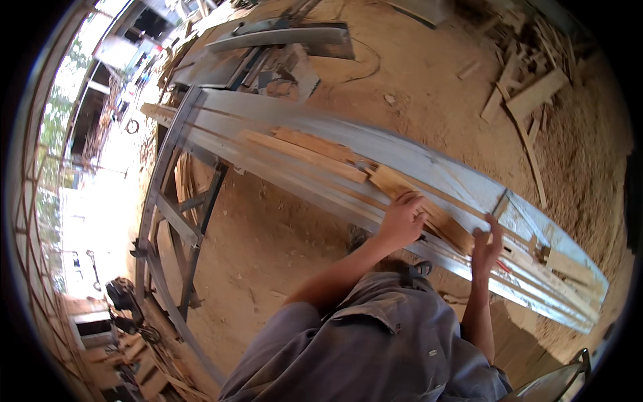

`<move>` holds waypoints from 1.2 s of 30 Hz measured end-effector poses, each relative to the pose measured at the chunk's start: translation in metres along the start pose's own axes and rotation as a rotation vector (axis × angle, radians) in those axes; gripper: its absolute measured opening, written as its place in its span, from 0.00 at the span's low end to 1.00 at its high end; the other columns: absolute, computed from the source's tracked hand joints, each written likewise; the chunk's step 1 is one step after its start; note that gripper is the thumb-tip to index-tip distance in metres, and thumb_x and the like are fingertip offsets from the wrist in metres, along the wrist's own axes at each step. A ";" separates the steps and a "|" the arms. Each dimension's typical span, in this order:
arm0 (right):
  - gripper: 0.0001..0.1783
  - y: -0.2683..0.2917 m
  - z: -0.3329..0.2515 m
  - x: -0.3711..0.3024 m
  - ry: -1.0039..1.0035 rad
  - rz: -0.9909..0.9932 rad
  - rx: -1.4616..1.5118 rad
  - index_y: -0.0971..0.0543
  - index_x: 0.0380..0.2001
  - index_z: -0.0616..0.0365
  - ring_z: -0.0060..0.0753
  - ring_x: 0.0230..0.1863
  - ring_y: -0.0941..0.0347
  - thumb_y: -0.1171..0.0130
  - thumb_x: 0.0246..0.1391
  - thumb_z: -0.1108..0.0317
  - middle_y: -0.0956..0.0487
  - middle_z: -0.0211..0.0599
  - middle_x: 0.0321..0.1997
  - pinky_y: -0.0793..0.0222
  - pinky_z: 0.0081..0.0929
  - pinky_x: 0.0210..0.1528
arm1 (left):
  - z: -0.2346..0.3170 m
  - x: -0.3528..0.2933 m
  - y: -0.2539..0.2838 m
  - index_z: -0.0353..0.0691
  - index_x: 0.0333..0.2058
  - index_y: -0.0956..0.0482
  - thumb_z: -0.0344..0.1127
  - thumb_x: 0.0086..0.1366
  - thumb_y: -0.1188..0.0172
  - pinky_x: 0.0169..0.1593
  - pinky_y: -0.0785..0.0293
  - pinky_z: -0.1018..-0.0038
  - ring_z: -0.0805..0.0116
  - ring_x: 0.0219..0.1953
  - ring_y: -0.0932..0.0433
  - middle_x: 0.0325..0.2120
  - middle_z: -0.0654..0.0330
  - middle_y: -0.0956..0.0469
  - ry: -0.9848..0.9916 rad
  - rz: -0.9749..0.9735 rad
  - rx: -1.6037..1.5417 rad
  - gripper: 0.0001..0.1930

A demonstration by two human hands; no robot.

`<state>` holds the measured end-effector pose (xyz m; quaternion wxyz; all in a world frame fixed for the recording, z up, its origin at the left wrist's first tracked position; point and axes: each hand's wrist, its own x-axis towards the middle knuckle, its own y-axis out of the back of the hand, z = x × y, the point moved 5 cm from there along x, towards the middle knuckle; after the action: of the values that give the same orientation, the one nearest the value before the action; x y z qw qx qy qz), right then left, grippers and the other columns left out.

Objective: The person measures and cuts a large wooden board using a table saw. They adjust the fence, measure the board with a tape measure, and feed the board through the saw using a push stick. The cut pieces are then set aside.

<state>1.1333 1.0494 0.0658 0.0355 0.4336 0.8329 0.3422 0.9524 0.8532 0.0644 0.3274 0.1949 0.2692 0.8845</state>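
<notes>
Leftward, bright opening: glaring daylight washes out the far-left background, so much of it is hard to make out.
Lower-left corner: a pale grey, box-like shape has a dark opening; its inside is too dark to read. A dark, motorbike-like machine stands nearby, partly lost in shadow.
Stand: a grey metal frame of angled bars is under the left end of a long, pale grey, flat-topped workbench.
Bench, left half: two light-brown wooden strips lie lengthwise on top, blurred toward their left ends.
Board: a flat, honey-brown wooden board lies along the bench, in front of the person.
Left hand: the left hand rests curled on the board; some fingertips are hidden, so whether it grips cannot be told.
Right hand: the right hand is at the board's right end, thumb and forefinger apart; contact is unclear.
Bench, right end: pale wooden pieces lie together there.
Far right: broken planks heap on the ground; below, a dark-rimmed, rounded object is cut off.
</notes>
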 end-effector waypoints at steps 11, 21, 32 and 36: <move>0.52 -0.329 -0.243 0.028 0.645 -0.692 -0.467 0.39 0.68 0.55 0.66 0.67 0.41 0.29 0.39 0.57 0.35 0.59 0.67 0.47 0.56 0.69 | -0.177 -0.136 0.211 0.34 0.45 0.19 0.34 0.60 0.41 0.54 0.26 0.57 0.43 0.49 0.22 0.42 0.46 0.18 0.479 0.402 0.074 0.15; 0.50 -0.395 -0.307 0.056 0.568 -0.795 -0.606 0.42 0.71 0.51 0.63 0.58 0.34 0.37 0.40 0.67 0.29 0.60 0.55 0.38 0.54 0.62 | -0.226 -0.283 0.233 0.33 0.45 0.18 0.32 0.63 0.39 0.52 0.24 0.62 0.51 0.47 0.18 0.42 0.46 0.16 0.864 0.693 -0.060 0.13; 0.60 -0.243 -0.156 0.137 0.473 -0.885 -0.492 0.38 0.69 0.53 0.62 0.63 0.33 0.23 0.27 0.61 0.26 0.61 0.58 0.37 0.49 0.67 | -0.134 -0.256 0.143 0.33 0.42 0.19 0.34 0.64 0.41 0.48 0.24 0.61 0.46 0.44 0.19 0.38 0.45 0.18 0.725 0.624 -0.053 0.12; 0.63 -0.143 -0.101 0.142 0.400 -0.862 -0.493 0.36 0.67 0.56 0.62 0.62 0.34 0.21 0.18 0.69 0.28 0.59 0.59 0.37 0.47 0.67 | -0.095 -0.280 0.098 0.34 0.43 0.19 0.34 0.63 0.40 0.47 0.24 0.61 0.47 0.43 0.18 0.37 0.46 0.17 0.797 0.557 -0.031 0.13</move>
<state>0.9095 1.0456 0.0906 0.1142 -0.0426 0.8208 0.5580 1.0552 0.5664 0.0026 -0.0476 -0.0995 0.2979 0.9482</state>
